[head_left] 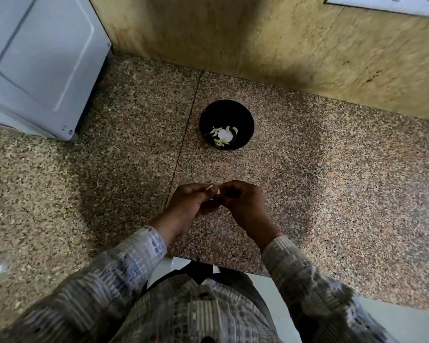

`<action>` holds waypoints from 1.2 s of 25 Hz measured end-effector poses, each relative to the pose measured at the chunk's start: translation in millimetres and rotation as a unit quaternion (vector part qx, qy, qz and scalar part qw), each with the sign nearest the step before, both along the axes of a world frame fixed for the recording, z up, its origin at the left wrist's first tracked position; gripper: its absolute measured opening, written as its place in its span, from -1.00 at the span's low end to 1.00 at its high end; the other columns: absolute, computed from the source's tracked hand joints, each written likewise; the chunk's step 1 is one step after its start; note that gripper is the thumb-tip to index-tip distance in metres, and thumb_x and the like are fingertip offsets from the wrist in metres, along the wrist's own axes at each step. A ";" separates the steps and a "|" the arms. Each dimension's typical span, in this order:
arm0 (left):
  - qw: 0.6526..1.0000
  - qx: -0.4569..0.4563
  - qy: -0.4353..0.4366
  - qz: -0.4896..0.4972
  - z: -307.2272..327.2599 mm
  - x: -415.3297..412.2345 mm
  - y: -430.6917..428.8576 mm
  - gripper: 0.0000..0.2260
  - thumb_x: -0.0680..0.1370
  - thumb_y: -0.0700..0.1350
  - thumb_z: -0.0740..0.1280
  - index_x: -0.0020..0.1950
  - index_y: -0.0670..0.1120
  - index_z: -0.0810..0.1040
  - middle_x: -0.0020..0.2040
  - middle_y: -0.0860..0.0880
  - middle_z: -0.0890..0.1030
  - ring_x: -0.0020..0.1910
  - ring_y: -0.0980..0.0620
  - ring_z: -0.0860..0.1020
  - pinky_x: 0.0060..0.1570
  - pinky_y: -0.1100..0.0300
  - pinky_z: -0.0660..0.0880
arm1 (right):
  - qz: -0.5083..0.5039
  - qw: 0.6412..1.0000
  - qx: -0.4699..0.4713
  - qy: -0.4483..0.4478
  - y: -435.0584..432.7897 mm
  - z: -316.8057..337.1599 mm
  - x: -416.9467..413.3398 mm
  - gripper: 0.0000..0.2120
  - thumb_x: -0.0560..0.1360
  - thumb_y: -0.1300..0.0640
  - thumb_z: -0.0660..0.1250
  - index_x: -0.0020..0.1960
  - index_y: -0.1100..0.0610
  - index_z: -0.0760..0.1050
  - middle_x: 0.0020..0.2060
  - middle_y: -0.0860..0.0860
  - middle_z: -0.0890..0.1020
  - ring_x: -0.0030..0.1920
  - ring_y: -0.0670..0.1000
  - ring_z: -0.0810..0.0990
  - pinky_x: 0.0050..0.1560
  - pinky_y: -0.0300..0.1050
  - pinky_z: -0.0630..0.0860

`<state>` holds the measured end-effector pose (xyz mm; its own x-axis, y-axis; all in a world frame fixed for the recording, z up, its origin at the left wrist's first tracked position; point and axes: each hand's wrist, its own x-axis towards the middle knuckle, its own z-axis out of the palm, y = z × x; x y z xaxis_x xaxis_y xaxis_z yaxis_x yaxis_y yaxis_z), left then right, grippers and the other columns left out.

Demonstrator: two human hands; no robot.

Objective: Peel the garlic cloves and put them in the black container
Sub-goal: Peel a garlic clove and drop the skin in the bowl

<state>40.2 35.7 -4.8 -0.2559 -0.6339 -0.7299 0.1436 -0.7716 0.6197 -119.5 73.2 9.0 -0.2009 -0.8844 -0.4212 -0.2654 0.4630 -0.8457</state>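
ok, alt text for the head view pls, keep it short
The person's left hand and right hand pinch a garlic clove between them above a speckled stone counter. Beyond the hands, a black container holds several peeled cloves; a white appliance stands far left.

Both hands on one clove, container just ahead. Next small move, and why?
Likely pull any remaining skin off with the right hand while the left hand pinches the garlic clove. Both hands meet on it above the counter. How much skin is left is unclear, and the black container with peeled cloves sits apart, beyond them.
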 end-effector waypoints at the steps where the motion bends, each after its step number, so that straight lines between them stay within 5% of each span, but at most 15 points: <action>1: 1.000 -0.007 -0.016 0.000 -0.4 -1.6 0.2 -0.91 0.59 -0.25 0.41 0.04 -0.20 0.71 -0.02 -0.20 0.74 -0.05 -0.13 0.72 -0.08 0.06 0.67 | 0.004 1.000 -0.004 0.008 1.3 -1.1 -0.5 -0.85 0.43 0.25 0.59 -0.03 0.09 0.73 -0.20 -0.07 0.75 -0.17 -0.15 0.73 -0.11 -0.22 0.67; 12: 0.999 0.010 -0.012 -0.028 0.8 4.4 -4.7 -0.86 0.61 -0.35 0.33 0.05 -0.23 0.68 -0.05 -0.15 0.74 -0.11 -0.09 0.71 -0.16 0.11 0.68 | 0.066 0.996 -0.058 -0.005 6.7 -2.4 -3.1 -0.84 0.43 0.18 0.61 0.00 0.11 0.74 -0.17 -0.07 0.76 -0.16 -0.09 0.75 -0.11 -0.17 0.68; 20: 1.000 0.010 0.001 -0.022 -9.0 18.0 -1.3 -0.83 0.62 -0.36 0.31 0.03 -0.21 0.69 -0.06 -0.15 0.74 -0.13 -0.07 0.72 -0.23 0.13 0.65 | 0.076 0.996 -0.054 0.011 3.7 -6.5 6.9 -0.83 0.41 0.13 0.63 -0.01 0.09 0.76 -0.21 -0.10 0.76 -0.23 -0.17 0.72 -0.22 -0.31 0.58; 30: 0.998 -0.053 -0.013 -0.044 -11.4 28.6 1.5 -0.84 0.63 -0.33 0.32 0.08 -0.19 0.69 -0.02 -0.13 0.73 -0.08 -0.02 0.70 -0.15 0.14 0.66 | 0.036 0.997 -0.021 -0.069 0.1 -12.6 17.6 -0.82 0.39 0.25 0.62 -0.01 0.19 0.75 -0.15 0.03 0.78 -0.10 0.08 0.77 0.02 0.02 0.71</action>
<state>68.8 37.2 -16.2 -0.2955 -0.6834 -0.6675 0.0619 -0.7110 0.7005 -101.9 73.3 -3.6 -0.0798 -0.9117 -0.4031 -0.1760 0.4110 -0.8945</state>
